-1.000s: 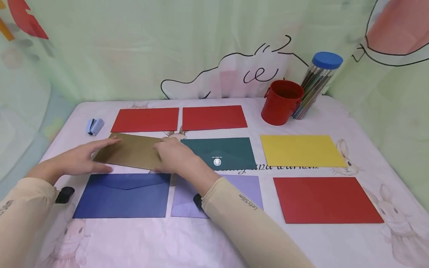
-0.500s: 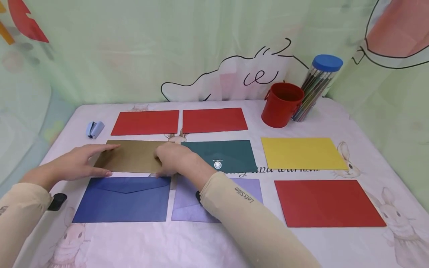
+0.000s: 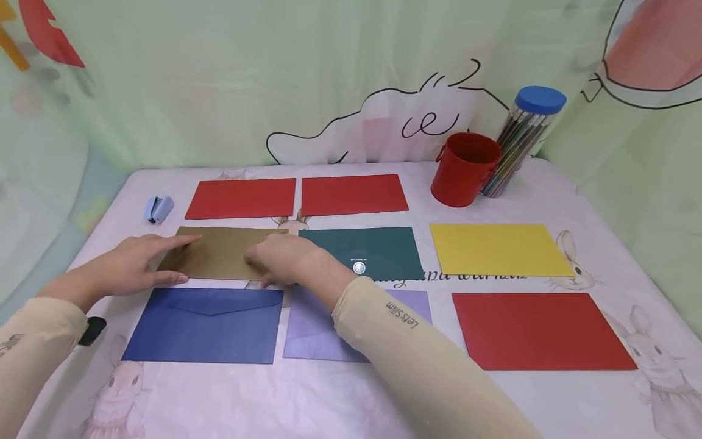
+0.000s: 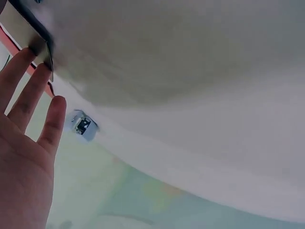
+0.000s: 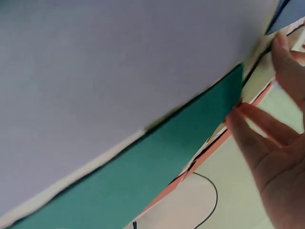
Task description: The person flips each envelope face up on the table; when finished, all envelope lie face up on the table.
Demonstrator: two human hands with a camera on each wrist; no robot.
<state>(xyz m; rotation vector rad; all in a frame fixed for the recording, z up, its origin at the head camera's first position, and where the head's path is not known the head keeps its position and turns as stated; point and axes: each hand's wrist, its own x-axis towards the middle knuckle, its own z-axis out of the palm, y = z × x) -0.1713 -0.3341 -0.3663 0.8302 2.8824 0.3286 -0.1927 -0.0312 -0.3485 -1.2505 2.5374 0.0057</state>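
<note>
- Gold envelope (image 3: 216,253) lies flat on the worktop (image 3: 340,396) in the middle row, long axis running left to right, its far edge roughly in line with that of the green envelope (image 3: 378,247) beside it.
- Left hand (image 3: 128,268) rests on the envelope's left end, fingers straight and spread, fingertips on the paper and thumb along the near edge; it is flat, not pinching.
- Right hand (image 3: 287,259) covers the envelope's right end, knuckles up and fingers bent down onto the paper. Whether they pinch the edge or only press on it cannot be told from the head view; the right wrist view shows fingers (image 5: 259,129) reaching out fairly straight near the green envelope's corner.
- Between the two hands, then, lies the envelope, one hand at each short end, so both are equally near it and any slide would run along or across that long axis.
- Blue envelope (image 3: 205,326) sits just nearer the person, its far edge close to the gold one's near edge; a lilac envelope (image 3: 312,332) lies partly under the right forearm.
- Two red envelopes (image 3: 241,198) lie beyond, and a small blue stapler (image 3: 158,208) sits at the far left, clear of the left hand.
</note>
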